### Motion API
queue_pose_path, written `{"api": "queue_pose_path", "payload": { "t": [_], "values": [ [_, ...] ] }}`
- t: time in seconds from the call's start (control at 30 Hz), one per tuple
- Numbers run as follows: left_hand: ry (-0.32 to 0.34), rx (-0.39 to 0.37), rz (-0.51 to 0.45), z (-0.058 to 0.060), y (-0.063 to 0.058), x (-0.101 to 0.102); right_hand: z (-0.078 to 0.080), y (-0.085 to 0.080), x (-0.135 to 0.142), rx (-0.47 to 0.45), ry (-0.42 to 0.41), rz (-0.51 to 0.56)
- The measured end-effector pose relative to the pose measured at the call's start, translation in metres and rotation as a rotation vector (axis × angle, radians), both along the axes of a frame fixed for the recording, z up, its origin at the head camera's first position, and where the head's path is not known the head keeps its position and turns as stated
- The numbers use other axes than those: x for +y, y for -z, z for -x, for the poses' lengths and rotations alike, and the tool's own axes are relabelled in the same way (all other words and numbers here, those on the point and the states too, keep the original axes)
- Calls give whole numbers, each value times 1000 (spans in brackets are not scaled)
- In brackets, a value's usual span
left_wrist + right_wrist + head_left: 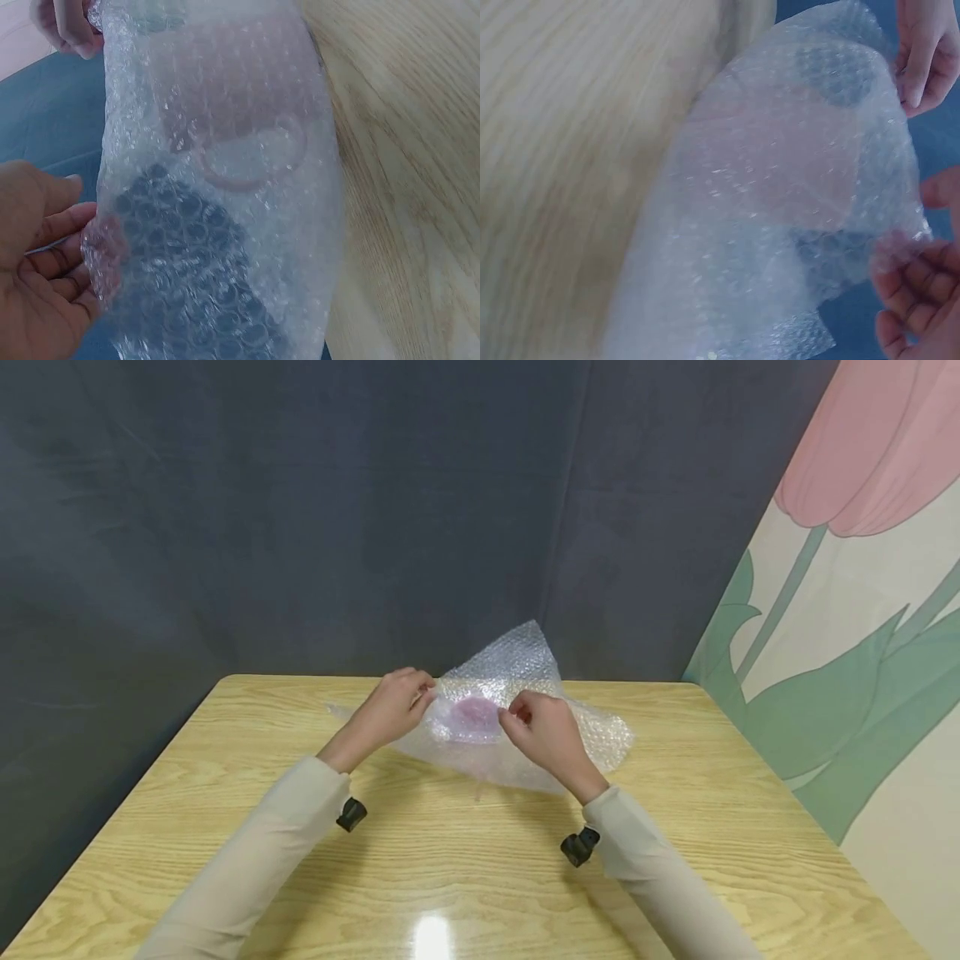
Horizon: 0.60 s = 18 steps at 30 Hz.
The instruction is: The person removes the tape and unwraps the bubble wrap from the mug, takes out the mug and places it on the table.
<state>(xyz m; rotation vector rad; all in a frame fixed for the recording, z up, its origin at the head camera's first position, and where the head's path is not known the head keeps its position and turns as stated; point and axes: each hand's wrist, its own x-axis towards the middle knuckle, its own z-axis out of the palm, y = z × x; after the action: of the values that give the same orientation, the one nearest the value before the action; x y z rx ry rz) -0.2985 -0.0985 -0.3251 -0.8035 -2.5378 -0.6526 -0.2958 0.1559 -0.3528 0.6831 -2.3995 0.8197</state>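
A sheet of bubble wrap [517, 658] lies over a pink mug [474, 714] near the table's far side. Through the clear plastic, the left wrist view shows the mug's body [232, 79] and its curved handle [255, 180]; in the right wrist view it is a pale pink shape. My left hand [393, 706] holds the wrap's edge left of the mug, some fingertips behind the plastic. At the mug's right, my right hand [546, 731] grips the same edge, its fingers [915, 281] curled under the film.
The wood-grain table [450, 860] runs up to a dark curtain [337, 527] at the back. A wall with painted tulips [847, 718] stands along the right. One corner of the wrap sticks up behind the mug, and another part spreads out to the right.
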Motion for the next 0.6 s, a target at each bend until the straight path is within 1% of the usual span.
{"api": "queue_pose_path", "payload": {
  "t": [0.17, 0.3, 0.43, 0.6],
  "values": [
    [-37, -91, 37, 3, -3, 6, 0, -6, -4, -117, 56, -44],
    [-70, -148, 24, 5, -3, 8, -2, -9, -4, -193, 66, -53],
    [-102, -193, -14, 5, -3, 8, -3, -10, -4, -221, 65, -36],
    [-102, -195, -60, 4, -4, 8, -4, -11, -4, -219, 42, 0]
  ]
}}
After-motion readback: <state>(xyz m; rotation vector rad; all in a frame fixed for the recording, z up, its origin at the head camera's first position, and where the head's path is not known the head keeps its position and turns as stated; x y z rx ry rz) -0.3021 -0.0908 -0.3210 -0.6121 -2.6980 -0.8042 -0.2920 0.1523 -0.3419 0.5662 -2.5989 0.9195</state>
